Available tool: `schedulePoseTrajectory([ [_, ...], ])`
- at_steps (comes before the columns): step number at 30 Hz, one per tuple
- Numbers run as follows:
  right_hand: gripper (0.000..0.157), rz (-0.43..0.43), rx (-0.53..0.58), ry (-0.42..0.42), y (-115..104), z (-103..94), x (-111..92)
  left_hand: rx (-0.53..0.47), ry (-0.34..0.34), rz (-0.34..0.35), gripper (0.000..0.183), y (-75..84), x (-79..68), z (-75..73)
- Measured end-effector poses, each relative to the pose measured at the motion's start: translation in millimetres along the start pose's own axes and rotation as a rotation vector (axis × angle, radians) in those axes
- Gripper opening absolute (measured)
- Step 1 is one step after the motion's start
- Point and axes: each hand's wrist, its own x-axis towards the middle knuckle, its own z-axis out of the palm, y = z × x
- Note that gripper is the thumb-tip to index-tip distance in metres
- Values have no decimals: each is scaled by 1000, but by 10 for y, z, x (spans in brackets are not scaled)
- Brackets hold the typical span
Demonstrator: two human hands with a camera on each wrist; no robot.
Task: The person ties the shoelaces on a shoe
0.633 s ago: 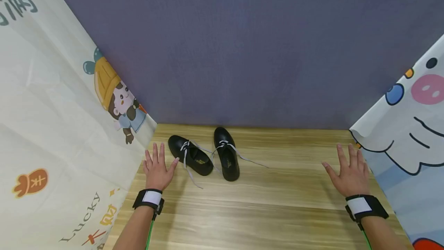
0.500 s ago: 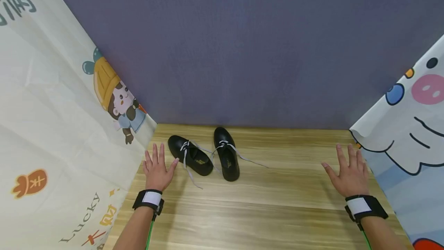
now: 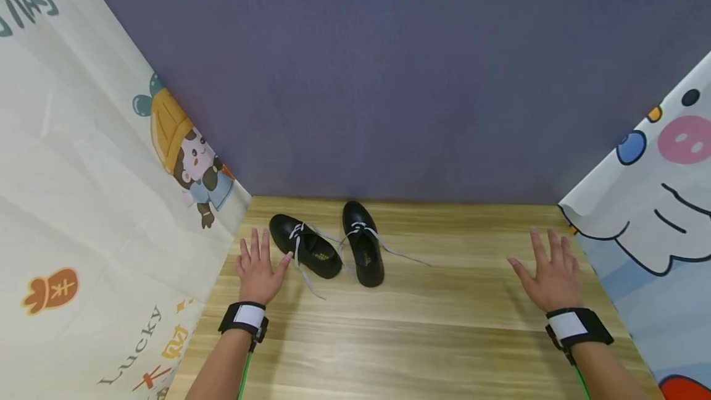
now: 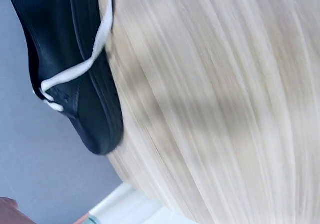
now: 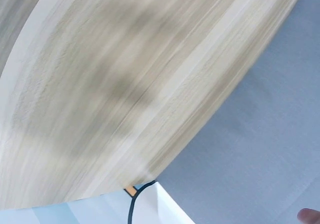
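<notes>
Two black lace-up shoes lie on the wood-grain surface, their white laces loose and trailing. The left shoe points up and to the left; the right shoe stands more upright in the head view, toe toward the back. My left hand has its fingers spread, beside the left shoe, and holds nothing. In the left wrist view that black shoe shows from the side with a white lace across it. Far to the right, my right hand is spread too and holds nothing.
The wood-grain surface meets a grey-blue backdrop behind the shoes. A white printed cloth with cartoon figures borders the left side. Another cartoon cloth borders the right. Each wrist wears a black strap.
My left hand has shifted slightly to the right, and my right hand slightly to the left. The shoes rest where they were.
</notes>
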Motion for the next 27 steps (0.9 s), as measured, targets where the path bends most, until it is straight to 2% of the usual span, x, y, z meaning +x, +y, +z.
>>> schedulePoseTrajectory([
  [9, 79, -37, 82, 89, -39, -13, -95, -60, -22, 73, 86, 360, 69, 119],
  [19, 79, 2, 93, 14, -65, -45, -255, -61, 6, 219, 81, 774, 102, 374],
  [27, 77, 0, 116, 4, -113, 5, -328, -65, -63, 222, 84, 1052, 116, 541],
])
